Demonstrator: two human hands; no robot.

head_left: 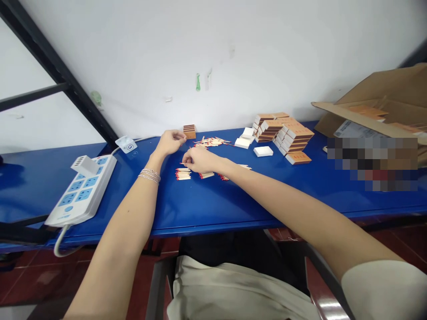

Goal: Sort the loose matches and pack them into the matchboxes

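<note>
My left hand (171, 141) is closed in a pinch above the blue table (207, 204), just left of a small brown matchbox (189, 131); what it pinches is too small to name. My right hand (197, 159) is closed on a red-tipped match over small bundles of matches (183, 174). A loose pile of matches (210, 142) lies just beyond both hands.
Stacks of orange-and-white matchboxes (287, 133) and white inner trays (263, 151) stand at the right. An open cardboard carton (376, 115) sits at far right. A white and blue power strip (82, 191) lies at the left. A black metal frame (66, 84) leans against the wall.
</note>
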